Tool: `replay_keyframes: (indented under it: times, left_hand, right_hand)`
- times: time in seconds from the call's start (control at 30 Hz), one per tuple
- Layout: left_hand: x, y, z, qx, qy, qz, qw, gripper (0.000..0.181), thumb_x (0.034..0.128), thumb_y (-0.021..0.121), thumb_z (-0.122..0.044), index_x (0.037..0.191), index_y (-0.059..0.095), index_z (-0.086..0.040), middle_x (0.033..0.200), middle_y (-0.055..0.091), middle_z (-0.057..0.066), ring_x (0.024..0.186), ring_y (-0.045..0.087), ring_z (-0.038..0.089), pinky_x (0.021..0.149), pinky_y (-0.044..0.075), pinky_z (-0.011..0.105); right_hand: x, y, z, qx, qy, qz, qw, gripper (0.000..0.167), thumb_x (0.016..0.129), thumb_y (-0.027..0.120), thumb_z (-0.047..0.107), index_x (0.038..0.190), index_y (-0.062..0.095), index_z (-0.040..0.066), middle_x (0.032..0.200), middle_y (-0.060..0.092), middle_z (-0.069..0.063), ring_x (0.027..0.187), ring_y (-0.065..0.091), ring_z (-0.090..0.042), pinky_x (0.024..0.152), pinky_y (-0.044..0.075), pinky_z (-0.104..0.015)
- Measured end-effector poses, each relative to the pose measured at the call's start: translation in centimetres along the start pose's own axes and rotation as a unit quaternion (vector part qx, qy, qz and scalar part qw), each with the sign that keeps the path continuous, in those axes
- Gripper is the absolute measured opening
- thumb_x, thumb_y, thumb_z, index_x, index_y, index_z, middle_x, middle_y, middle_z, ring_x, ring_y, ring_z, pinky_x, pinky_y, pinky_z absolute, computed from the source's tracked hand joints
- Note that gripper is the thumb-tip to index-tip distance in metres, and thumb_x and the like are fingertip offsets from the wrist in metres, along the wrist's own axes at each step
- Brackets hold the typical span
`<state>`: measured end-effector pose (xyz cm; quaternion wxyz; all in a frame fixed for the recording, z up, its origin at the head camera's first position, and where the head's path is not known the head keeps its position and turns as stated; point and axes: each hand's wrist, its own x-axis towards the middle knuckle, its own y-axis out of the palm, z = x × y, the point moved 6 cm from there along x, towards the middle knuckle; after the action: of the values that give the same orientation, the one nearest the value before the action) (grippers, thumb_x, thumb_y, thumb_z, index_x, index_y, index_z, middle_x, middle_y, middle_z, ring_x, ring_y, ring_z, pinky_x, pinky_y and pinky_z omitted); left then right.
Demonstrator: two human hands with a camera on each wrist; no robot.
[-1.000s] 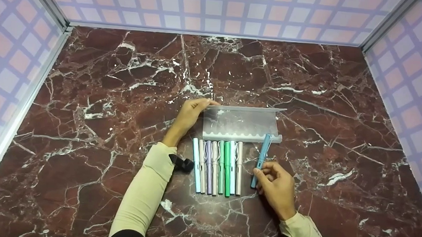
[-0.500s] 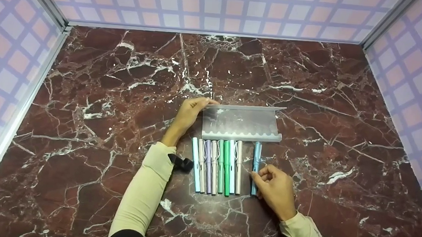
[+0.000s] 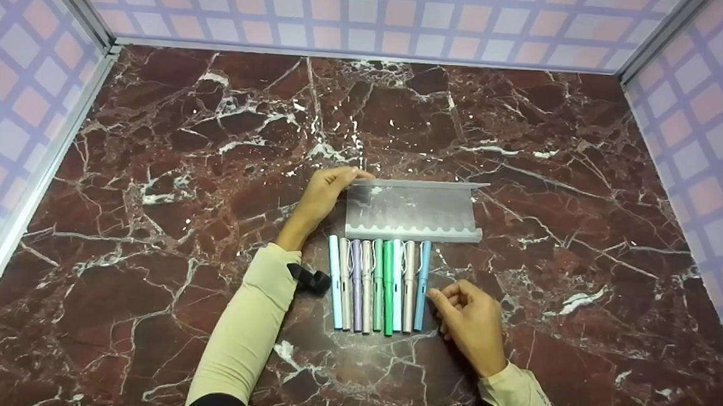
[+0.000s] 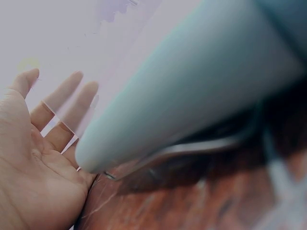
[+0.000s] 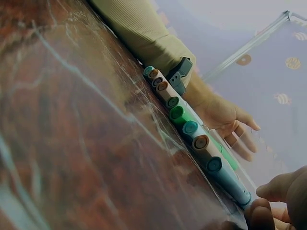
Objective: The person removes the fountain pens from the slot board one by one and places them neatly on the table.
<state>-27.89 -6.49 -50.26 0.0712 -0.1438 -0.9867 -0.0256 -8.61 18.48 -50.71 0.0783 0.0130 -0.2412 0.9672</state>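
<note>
A row of capped pens (image 3: pixel 379 292) in pale blue, grey, purple and green lies side by side on the marbled tabletop. At its right end is a blue pen (image 3: pixel 422 288). My right hand (image 3: pixel 470 319) is just right of that pen, thumb and bent index fingertips near its side, holding nothing. Behind the row stands a clear plastic pen case (image 3: pixel 411 209) with a scalloped front strip. My left hand (image 3: pixel 324 197) supports its raised back edge at the upper left corner. In the left wrist view, the fairly straight fingers (image 4: pixel 81 100) show through the plastic, the thumb apart.
The marbled tabletop (image 3: pixel 215 125) reaches to checked panels (image 3: pixel 360 14) at the back and both sides. A black wrist mount (image 3: pixel 310 279) on the left arm sits close to the row's left end.
The right hand has lowered the tilted blue pen to the table, moved it left against the row's right end and let go. The left hand and the case have stayed put.
</note>
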Motion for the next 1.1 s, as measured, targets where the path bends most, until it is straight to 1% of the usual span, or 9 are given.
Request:
replay_keyframes:
  times: [0.13,0.23,0.37,0.47,0.57,0.67,0.73,0.93,1.1]
  left_hand:
    - [0.0,0.0,-0.1,-0.005,0.003,0.001,1.0000,0.031,0.1049,0.049,-0.014,0.110,0.070,0.009,0.115,0.067,0.032,0.112,0.060,0.047,0.105,0.042,0.055]
    - [0.0,0.1,-0.1,-0.002,0.002,-0.002,1.0000,0.030,0.1050,0.049,-0.013,0.110,0.070,0.008,0.116,0.068,0.030,0.114,0.060,0.046,0.106,0.041,0.055]
    - [0.1,0.2,-0.2,0.010,-0.001,-0.004,0.9999,0.030,0.1053,0.048,-0.014,0.108,0.071,0.006,0.113,0.072,0.021,0.115,0.060,0.044,0.107,0.042,0.052]
    - [0.0,0.1,-0.3,0.018,0.005,-0.005,0.9998,0.030,0.1049,0.049,-0.015,0.107,0.072,0.004,0.111,0.074,0.015,0.114,0.062,0.041,0.105,0.044,0.050]
    - [-0.1,0.0,-0.3,0.024,0.011,-0.006,0.9996,0.030,0.1041,0.050,-0.016,0.107,0.073,0.003,0.110,0.075,0.013,0.112,0.064,0.037,0.104,0.045,0.047]
    - [-0.1,-0.1,-0.3,0.032,0.011,-0.008,0.9994,0.030,0.1038,0.051,-0.016,0.108,0.074,0.002,0.111,0.075,0.014,0.112,0.065,0.031,0.104,0.045,0.045]
    - [-0.1,-0.1,-0.4,0.032,0.010,-0.009,0.9994,0.030,0.1038,0.051,-0.015,0.108,0.074,0.003,0.111,0.074,0.014,0.112,0.065,0.029,0.104,0.045,0.044]
    - [-0.1,-0.2,-0.4,0.024,0.002,-0.013,0.9996,0.030,0.1043,0.050,-0.016,0.108,0.073,0.004,0.111,0.074,0.015,0.113,0.062,0.038,0.104,0.045,0.047]
    - [-0.1,0.0,-0.3,0.013,0.000,-0.008,0.9999,0.030,0.1044,0.050,-0.016,0.107,0.073,0.004,0.111,0.072,0.023,0.110,0.063,0.041,0.102,0.046,0.046]
  right_hand:
    - [0.0,-0.2,0.1,0.020,-0.011,-0.018,0.9996,0.021,0.088,0.078,0.016,0.075,0.065,0.005,0.058,0.063,-0.005,0.036,0.050,-0.008,0.031,0.043,-0.025]
    - [0.1,-0.4,0.2,0.019,-0.042,-0.045,0.9980,0.017,0.089,0.076,0.010,0.077,0.066,0.005,0.057,0.062,-0.003,0.038,0.049,-0.005,0.032,0.041,-0.023]
    - [0.5,-0.6,0.6,-0.031,-0.104,-0.084,0.9905,0.013,0.086,0.076,0.002,0.077,0.067,0.007,0.065,0.063,0.001,0.049,0.051,-0.003,0.043,0.042,-0.016]
    - [0.9,-0.4,0.9,-0.069,-0.136,-0.095,0.9837,0.012,0.084,0.076,0.001,0.078,0.069,0.008,0.070,0.063,0.003,0.057,0.052,-0.004,0.051,0.043,-0.015]
    - [1.4,-0.1,1.1,-0.089,-0.152,-0.089,0.9803,0.011,0.084,0.076,0.003,0.078,0.069,0.008,0.069,0.062,0.003,0.057,0.051,-0.005,0.053,0.042,-0.016]
    - [1.8,0.2,1.2,-0.094,-0.166,-0.083,0.9781,0.011,0.085,0.076,0.004,0.078,0.069,0.009,0.068,0.062,0.002,0.057,0.050,-0.006,0.053,0.042,-0.017]
    - [2.0,0.4,1.3,-0.095,-0.173,-0.079,0.9771,0.012,0.084,0.077,0.005,0.077,0.069,0.009,0.067,0.061,0.002,0.056,0.050,-0.005,0.052,0.041,-0.018]
    - [2.5,1.0,1.6,-0.084,-0.183,-0.047,0.9783,0.012,0.084,0.077,0.005,0.077,0.068,0.010,0.066,0.062,0.004,0.055,0.050,-0.004,0.050,0.043,-0.020]
    - [3.0,1.1,1.5,-0.039,-0.165,-0.027,0.9851,0.013,0.088,0.075,0.006,0.077,0.068,0.009,0.061,0.062,0.006,0.049,0.053,-0.004,0.045,0.043,-0.018]
